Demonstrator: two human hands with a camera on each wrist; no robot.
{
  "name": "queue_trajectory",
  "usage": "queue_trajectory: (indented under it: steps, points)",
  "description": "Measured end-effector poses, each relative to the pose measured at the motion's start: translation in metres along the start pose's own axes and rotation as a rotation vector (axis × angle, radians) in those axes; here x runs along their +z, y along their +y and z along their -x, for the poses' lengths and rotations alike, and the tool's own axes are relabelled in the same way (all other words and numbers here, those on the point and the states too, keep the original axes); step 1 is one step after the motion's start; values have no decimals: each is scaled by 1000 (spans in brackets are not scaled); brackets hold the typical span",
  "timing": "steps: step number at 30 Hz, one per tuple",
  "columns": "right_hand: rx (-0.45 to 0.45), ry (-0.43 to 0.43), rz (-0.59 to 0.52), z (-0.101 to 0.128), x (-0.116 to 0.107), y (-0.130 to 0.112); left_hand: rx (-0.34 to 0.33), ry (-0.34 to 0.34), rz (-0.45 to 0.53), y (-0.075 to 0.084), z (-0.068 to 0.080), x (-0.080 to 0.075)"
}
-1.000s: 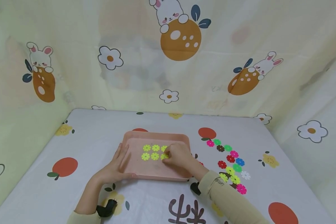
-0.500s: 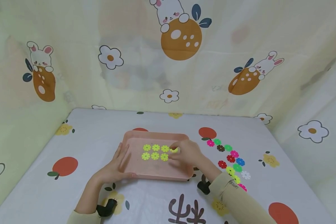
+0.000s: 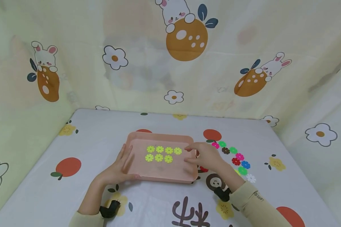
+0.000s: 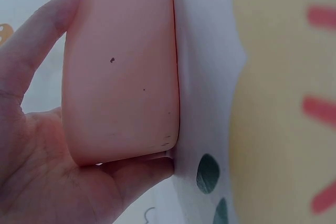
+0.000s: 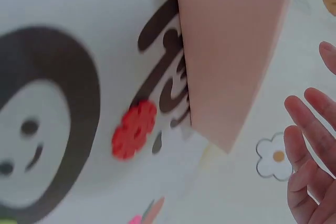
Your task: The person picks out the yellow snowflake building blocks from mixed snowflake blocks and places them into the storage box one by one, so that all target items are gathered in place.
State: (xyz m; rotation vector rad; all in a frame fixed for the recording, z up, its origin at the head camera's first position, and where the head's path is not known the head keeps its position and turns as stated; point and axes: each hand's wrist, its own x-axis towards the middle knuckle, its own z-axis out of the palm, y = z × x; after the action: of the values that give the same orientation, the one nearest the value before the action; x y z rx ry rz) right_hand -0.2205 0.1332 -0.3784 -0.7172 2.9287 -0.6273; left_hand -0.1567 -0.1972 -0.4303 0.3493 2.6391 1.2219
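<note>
A pink rectangular tray (image 3: 159, 171) lies on the table in the head view. In it, several yellow-green snowflake building discs (image 3: 159, 149) lie flat in two rows, the back row longer than the front. My left hand (image 3: 116, 168) holds the tray's near left corner, the fingers along the left side and the thumb at the front. The left wrist view shows the tray's wall (image 4: 121, 72) between thumb and fingers. Over the tray's right edge hovers my right hand (image 3: 207, 156), fingers loosely bent and apart. Nothing shows in its grasp in the right wrist view.
Loose discs in mixed colours lie right of the tray, among them a blue disc (image 3: 245, 164) and a white disc (image 3: 251, 178); the right forearm hides some. A red disc (image 5: 134, 129) lies close beside the tray. A printed cloth (image 3: 74, 195) covers the table.
My right hand has set a yellow-green disc at the right end of the back row, let go and moved right to the tray's edge. My left hand has stayed on the tray.
</note>
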Motion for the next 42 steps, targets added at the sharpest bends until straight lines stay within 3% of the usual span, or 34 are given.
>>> queue_trajectory:
  steps: [6,20,29,42]
  points:
    - [-60,67,70,15,-11,14,-3,3,-2,0,-1,2]
    - [-49,132,83,43,-26,38,-4,3,-8,-1,-1,2]
    - [15,112,105,60,-29,49,-9,4,-10,1,-1,2]
    - [77,53,51,86,-31,71,4,4,-8,1,-1,2]
